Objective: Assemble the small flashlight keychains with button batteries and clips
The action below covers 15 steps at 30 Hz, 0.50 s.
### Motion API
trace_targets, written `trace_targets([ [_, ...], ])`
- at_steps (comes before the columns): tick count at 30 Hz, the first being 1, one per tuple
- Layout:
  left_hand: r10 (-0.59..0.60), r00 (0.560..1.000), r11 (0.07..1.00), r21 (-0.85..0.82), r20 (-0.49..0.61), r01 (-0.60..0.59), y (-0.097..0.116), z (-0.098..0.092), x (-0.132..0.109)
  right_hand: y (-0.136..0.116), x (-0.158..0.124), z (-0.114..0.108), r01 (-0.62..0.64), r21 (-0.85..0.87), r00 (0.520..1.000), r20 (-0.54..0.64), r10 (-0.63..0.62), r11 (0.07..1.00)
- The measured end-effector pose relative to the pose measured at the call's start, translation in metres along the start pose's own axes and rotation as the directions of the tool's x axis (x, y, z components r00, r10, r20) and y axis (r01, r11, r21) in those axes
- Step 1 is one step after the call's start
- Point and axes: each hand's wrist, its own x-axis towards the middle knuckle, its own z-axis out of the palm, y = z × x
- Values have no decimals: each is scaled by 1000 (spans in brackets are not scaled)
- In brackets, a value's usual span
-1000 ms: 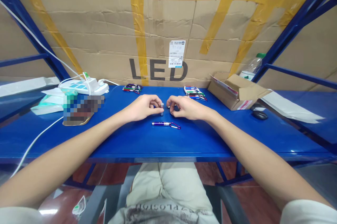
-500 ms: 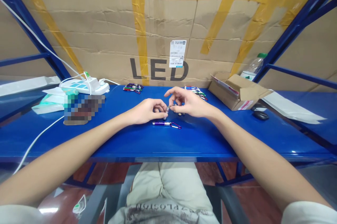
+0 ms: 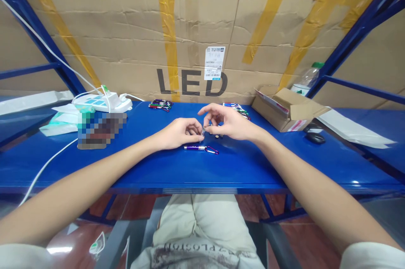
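Across the back left of the blue table (image 3: 152, 172), I log one cluster of penlights (image 3: 161, 105). Next, left hand (image 3: 181, 134): fingers narrowed on a small silvery piece (image 3: 203, 130). Purple penlight (image 3: 195, 148) lies just in front, untouched. Loose round pieces (image 3: 217, 136) sit under the right hand (image 3: 228, 123), fingertips pinching the same silvery piece. Farther right: second cluster (image 3: 232, 106), partly hidden. My judgement from here: midway, silvery piece unfinished, round pieces left.

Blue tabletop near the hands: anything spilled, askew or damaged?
No spill or damage is visible on the blue tabletop. Only the small round pieces by the right hand look untidy: they lie loose, partly hidden by it.
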Motion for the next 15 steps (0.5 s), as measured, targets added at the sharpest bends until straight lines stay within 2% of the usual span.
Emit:
trace_targets([
  [15,29,1000,999,35,-6,-29,4,1,-1,-4,-1,-1,21,-37,1000,9,-21,999],
])
